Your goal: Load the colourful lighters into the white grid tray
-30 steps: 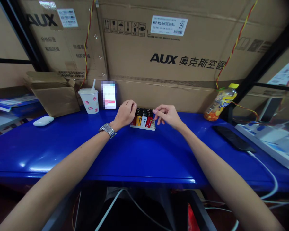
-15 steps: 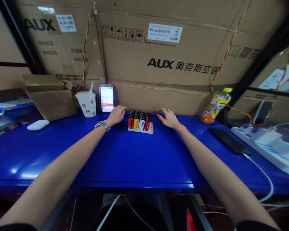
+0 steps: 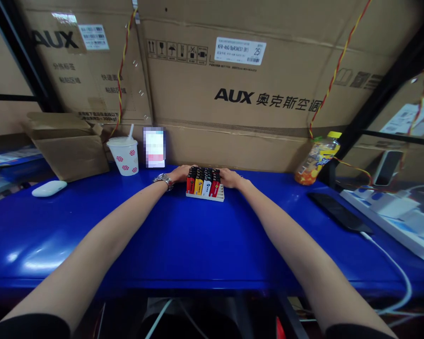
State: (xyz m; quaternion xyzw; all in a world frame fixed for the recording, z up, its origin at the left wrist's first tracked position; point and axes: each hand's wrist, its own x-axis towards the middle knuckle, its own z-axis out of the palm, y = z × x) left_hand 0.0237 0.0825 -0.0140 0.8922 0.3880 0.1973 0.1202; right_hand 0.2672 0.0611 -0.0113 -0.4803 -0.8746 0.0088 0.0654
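Centre of frame: disposable lighters (image 3: 204, 181) with black tops and red, yellow and white bodies, standing packed in a cream display tray (image 3: 205, 197) on a glossy blue table (image 3: 162, 240). The left hand (image 3: 185, 173), wristwatch (image 3: 163, 181) above it, and the right hand (image 3: 229, 178) lie low at opposite ends of the block, fingers curled inward and closed together, not spread. Whether either hand grips or only touches cannot be told. Even, light contact from both sides appears best for keeping the block square. Upper left: paper cup (image 3: 123, 156). Right: plastic drink bottle (image 3: 317, 158).
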